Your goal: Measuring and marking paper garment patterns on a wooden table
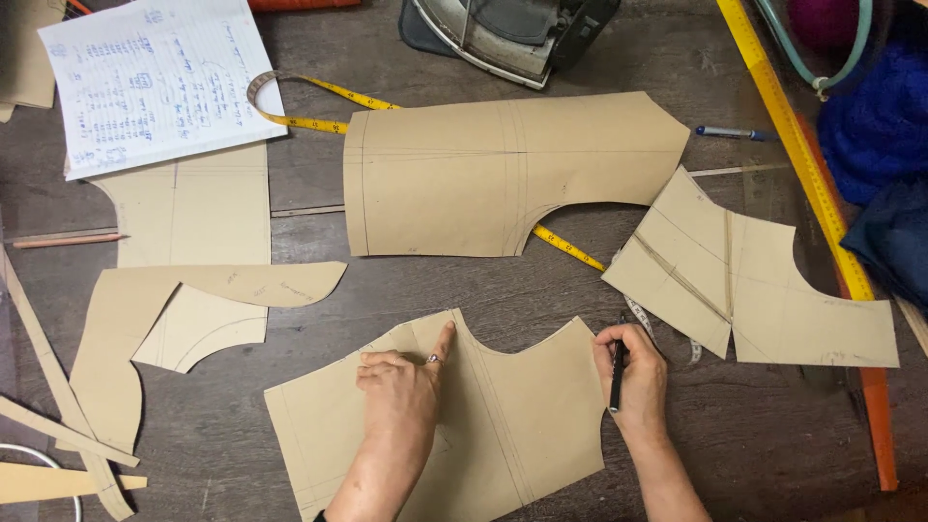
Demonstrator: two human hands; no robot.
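brown paper pattern piece (pixel 522 425) lies flat on the dark wooden table (pixel 754 435), nearest the lower edge of the view, its upper edge cut into a point and a curved scoop. the left hand (pixel 401 387) rests palm-down on the piece's upper left part, index finger stretched toward the point, the other fingers curled, a ring on one finger; it presses the paper flat rather than gripping anything. the right hand (pixel 633 372) sits at the piece's right edge, fingers closed around a black pen (pixel 617 372) held nearly upright in the view, its lower end over the paper's edge

a second, larger pattern piece (pixel 483 179) lies above it in the middle of the table, apart from it, with a yellow tape measure (pixel 319 121) running beneath it and coming out at its lower right. to the right a third piece (pixel 764 280) with a deep curved notch lies tilted, near the right hand but not touching it. a long yellow ruler (pixel 793 145) runs diagonally down the right side, over an orange strip (pixel 875 406). a blue pen (pixel 735 133) lies between the large piece and the ruler

on the left lie several more cut pieces (pixel 193 309) overlapping each other, with narrow paper strips (pixel 58 406) below them. a sheet of lined notepaper (pixel 155 77) covered in handwriting sits at the upper left, and a pencil (pixel 68 240) lies below it. an iron (pixel 507 34) stands at the top edge, and blue fabric (pixel 884 126) is heaped at the upper right
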